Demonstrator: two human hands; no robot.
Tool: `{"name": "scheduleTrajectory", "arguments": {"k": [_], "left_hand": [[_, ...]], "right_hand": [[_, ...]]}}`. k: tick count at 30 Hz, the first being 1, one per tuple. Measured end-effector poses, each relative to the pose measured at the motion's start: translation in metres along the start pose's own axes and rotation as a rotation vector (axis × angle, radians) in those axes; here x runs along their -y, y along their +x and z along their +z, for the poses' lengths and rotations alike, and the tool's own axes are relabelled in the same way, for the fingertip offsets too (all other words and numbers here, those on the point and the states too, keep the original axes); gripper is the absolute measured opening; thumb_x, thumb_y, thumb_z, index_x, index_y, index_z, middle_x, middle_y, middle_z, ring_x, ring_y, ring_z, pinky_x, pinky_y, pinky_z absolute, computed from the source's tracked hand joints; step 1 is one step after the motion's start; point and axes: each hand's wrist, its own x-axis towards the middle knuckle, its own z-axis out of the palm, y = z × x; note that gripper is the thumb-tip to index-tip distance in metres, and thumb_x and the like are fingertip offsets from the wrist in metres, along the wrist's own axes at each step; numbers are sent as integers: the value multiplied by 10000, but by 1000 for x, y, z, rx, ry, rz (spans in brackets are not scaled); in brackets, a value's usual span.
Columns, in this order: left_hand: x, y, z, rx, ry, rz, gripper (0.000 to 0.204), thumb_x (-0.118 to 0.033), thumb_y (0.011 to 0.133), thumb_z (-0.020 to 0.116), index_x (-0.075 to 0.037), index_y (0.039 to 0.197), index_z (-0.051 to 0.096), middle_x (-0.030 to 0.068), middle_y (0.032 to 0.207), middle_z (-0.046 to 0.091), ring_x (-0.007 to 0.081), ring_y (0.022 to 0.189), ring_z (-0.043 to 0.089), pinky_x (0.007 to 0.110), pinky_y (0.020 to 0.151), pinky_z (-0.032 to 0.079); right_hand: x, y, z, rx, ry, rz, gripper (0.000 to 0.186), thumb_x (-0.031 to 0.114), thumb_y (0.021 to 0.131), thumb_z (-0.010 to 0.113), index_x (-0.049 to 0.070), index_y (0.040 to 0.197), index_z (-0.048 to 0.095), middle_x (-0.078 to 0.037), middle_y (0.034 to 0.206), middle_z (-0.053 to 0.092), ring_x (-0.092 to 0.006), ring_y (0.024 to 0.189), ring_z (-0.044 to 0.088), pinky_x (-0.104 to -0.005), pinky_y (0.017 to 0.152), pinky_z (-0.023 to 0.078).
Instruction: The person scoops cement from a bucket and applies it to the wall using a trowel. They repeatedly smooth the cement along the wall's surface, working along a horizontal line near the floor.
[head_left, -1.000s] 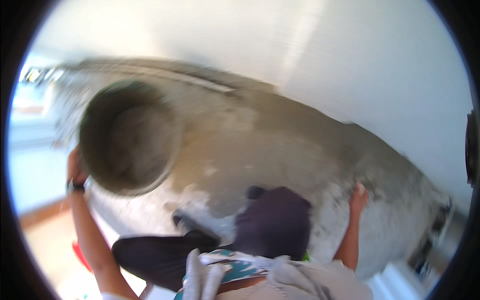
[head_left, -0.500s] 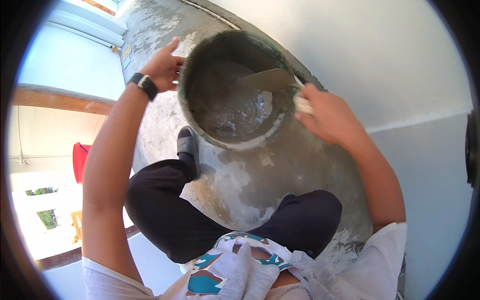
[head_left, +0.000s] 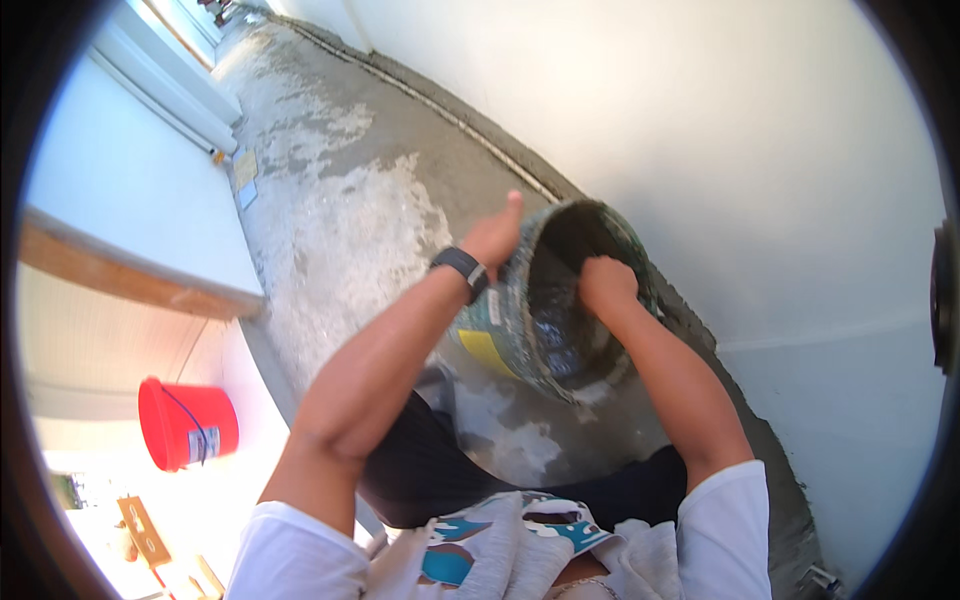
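Observation:
A dark round bucket (head_left: 512, 318), crusted with dried mortar and bearing a yellow patch, leans over on the floor by the wall. Against its outer left side my left hand (head_left: 494, 238) holds it near the rim, thumb pointing up. Inside the mouth, my right hand (head_left: 608, 285) is closed in a fist above wet grey mortar (head_left: 562, 335). The trowel it held a moment ago is hidden behind the hand and in the bucket.
A white wall (head_left: 760, 180) rises on the right, with a thin pipe (head_left: 450, 115) along its foot. The concrete floor (head_left: 340, 220) is patchy and wet. A red bucket (head_left: 190, 420) stands at the left beyond a wooden-edged sill (head_left: 130, 265).
The bucket has gone from facing up at me to tipped over toward the right. My right hand has moved from the rim down inside it, and the trowel blade has gone out of sight.

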Motion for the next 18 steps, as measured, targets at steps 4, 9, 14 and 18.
{"name": "scheduleTrajectory", "arguments": {"k": [4,9,14,18], "left_hand": [[-16,14,-34,128,-163,-17,882,-671,1016,412,114,1411,490,255,1357,607,342,1230,592,510,1001,470],[-26,25,-101,142,-128,4,888,-646,1017,413,173,1336,536,302,1344,605,404,1245,589,477,1002,470],[-38,71,-156,62,-9,181,748,-574,1047,412,116,1244,627,283,1220,674,375,1147,630,450,951,482],[-37,117,-196,-52,202,403,606,-481,1071,432,58,1164,691,194,1130,721,281,1002,663,432,838,513]], "right_hand": [[30,12,-3,-1,-54,90,207,159,863,621,56,911,794,-198,957,757,-360,915,750,-459,801,600],[86,54,-6,-36,-57,131,208,156,867,615,54,897,793,-195,926,756,-365,890,751,-463,783,600],[150,123,-24,-131,-2,147,215,165,872,606,38,875,780,-208,914,748,-381,863,745,-476,764,598],[192,164,-23,-199,63,110,191,137,848,620,53,871,789,-192,906,755,-363,875,754,-464,753,605]]}}
